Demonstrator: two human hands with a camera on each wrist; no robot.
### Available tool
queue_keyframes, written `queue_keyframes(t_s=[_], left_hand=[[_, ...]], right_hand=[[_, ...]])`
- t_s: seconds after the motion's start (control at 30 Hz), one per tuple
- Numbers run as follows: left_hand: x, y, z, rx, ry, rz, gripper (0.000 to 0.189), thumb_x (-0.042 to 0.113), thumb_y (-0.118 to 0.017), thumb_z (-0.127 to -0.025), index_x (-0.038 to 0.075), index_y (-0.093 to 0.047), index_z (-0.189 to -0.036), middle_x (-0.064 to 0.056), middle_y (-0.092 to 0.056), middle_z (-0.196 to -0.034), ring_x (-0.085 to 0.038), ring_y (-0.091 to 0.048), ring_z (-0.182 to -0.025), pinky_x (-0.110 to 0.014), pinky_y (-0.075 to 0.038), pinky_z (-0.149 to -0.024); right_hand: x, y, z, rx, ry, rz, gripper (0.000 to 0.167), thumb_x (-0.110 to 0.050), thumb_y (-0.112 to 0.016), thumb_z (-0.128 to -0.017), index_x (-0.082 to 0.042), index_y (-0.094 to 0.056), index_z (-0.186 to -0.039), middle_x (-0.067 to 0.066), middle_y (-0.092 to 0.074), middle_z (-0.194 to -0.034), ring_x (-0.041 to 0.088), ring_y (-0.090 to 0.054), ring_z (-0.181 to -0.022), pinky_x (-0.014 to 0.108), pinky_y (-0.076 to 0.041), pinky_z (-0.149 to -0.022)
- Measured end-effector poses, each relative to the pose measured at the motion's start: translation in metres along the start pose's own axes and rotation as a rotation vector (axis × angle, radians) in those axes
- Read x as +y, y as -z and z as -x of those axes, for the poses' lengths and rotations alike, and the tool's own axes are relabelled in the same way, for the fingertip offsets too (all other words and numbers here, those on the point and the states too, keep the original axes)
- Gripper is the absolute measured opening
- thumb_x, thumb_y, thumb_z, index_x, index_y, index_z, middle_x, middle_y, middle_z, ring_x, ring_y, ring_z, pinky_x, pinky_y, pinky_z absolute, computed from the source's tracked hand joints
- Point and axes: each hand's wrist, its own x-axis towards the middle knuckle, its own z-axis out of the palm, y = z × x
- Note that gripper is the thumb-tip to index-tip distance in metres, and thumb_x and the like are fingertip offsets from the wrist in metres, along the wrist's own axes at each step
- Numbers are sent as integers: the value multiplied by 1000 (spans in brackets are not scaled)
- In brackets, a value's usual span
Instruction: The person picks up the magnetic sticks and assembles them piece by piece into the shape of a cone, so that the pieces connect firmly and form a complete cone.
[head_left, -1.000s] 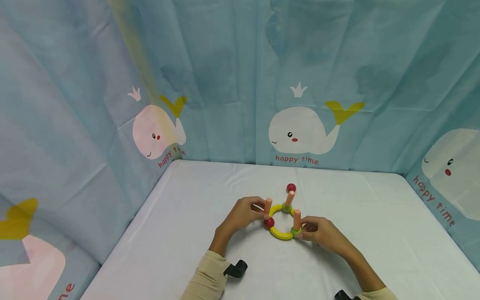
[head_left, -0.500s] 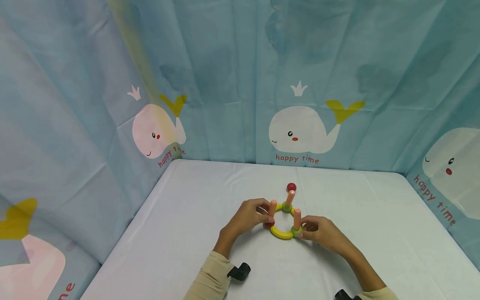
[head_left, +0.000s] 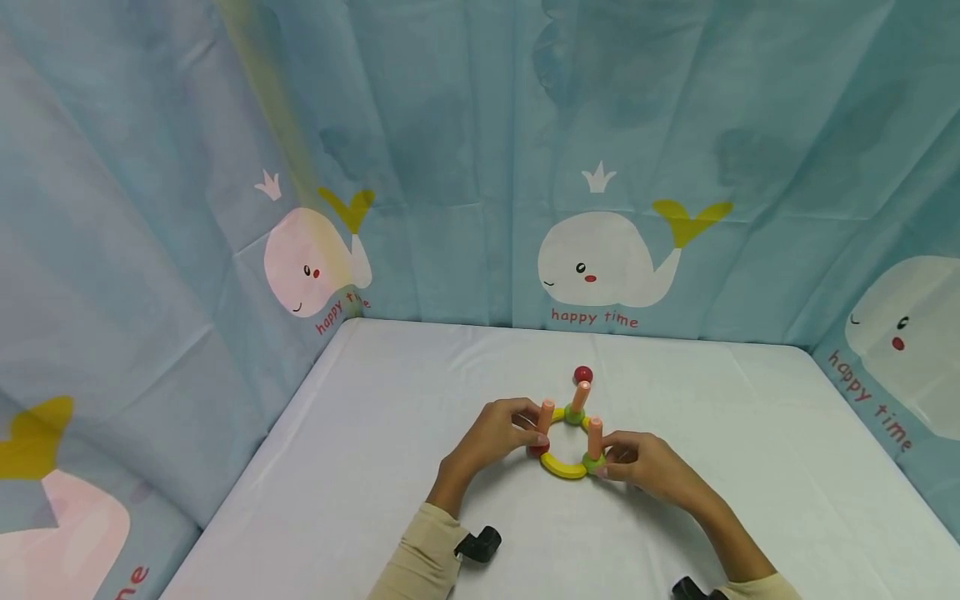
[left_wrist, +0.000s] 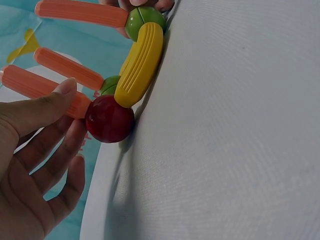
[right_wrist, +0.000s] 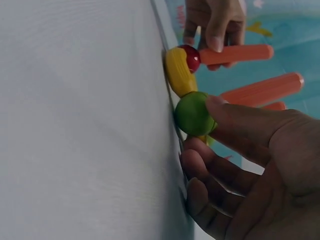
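My left hand (head_left: 491, 437) pinches an orange ribbed stick (left_wrist: 30, 82) between thumb and fingers, low down where it meets a red ball (left_wrist: 110, 120). That ball touches one end of a yellow curved piece (left_wrist: 142, 65). With thumb and fingers, my right hand (head_left: 648, 465) grips a green ball (right_wrist: 192, 114) at the curved piece's other end. An orange stick (head_left: 595, 439) stands up from this green ball. Farther back in the ring, another green ball (head_left: 573, 415) bears a third orange stick (head_left: 581, 395). My left fingers partly cover the red ball in the head view.
A separate red ball (head_left: 583, 374) lies behind the ring on the white tablecloth (head_left: 420, 367). Blue curtains (head_left: 457, 125) with whale prints rise along the table's back and sides. Black wrist cameras (head_left: 480, 544) sit at both sleeves.
My left hand has shifted slightly right, and the stick it holds now leans right over its red ball. In the last half second almost nothing has moved; the right hand keeps its place.
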Motion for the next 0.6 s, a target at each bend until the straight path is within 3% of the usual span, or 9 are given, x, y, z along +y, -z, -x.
queue_keyframes(t_s=[0.17,0.47,0.6], left_hand=[[-2,1,2,9,4,-3,26,20,-86,-91,20,-78,-115,9,-75,-105,-11,-70,-101,-34,-59,-89],[-2,-1,0,10,14,12,22,21,-86,-91,21,-78,-111,10,-75,-102,-10,-70,-99,-33,-58,-89],[0,-2,0,13,19,16,21,21,-86,-91,22,-78,-110,11,-74,-101,-7,-69,-97,-30,-58,-88]], right_hand=[[-2,8,-3,26,29,36,31,-21,-81,-93,-13,-76,-122,3,-71,-95,21,-67,-87,34,-56,-64],[-9,25,-29,212,50,127,29,-19,-76,-98,-8,-74,-125,4,-73,-100,21,-68,-91,32,-56,-70],[-6,27,-47,301,70,161,37,-20,-75,-100,-5,-70,-134,8,-75,-109,30,-70,-103,42,-61,-82]])
